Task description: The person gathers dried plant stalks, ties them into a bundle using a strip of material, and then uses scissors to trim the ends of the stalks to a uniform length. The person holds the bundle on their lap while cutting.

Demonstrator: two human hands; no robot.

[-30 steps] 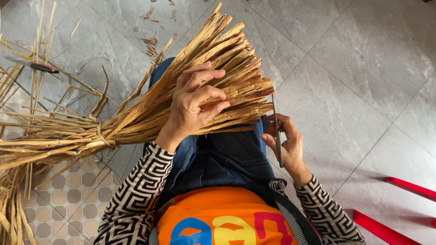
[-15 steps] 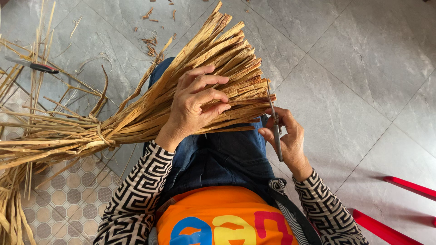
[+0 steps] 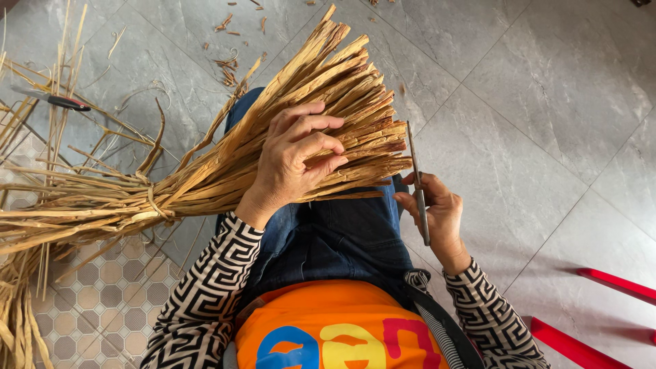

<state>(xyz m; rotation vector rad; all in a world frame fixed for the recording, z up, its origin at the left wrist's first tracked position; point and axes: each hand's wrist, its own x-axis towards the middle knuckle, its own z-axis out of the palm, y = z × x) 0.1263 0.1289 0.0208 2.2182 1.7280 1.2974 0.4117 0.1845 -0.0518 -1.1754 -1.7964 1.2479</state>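
Where the bundle of dried straw (image 3: 205, 184) crosses our lap, we find our left hand (image 3: 290, 160) pressed on top of its fanned end, fingers curled over the stalks and gripping them. The bundle lies slantwise, tied with a straw band (image 3: 156, 205) at its narrow part on the left and spreading toward the upper right. Our right hand (image 3: 437, 212) sits just beside the cut ends, closed around a slim metal blade (image 3: 417, 181) held upright, its tip near the stalk ends; we cannot tell whether it touches them. No containers are in view. Loose straw (image 3: 27, 301) lies on the floor (image 3: 533, 102) at the left, cut off by the frame edge. A red-handled tool (image 3: 58, 100) lies among the stalks, partly hidden. Small trimmings (image 3: 229, 65) are scattered beyond the knee.
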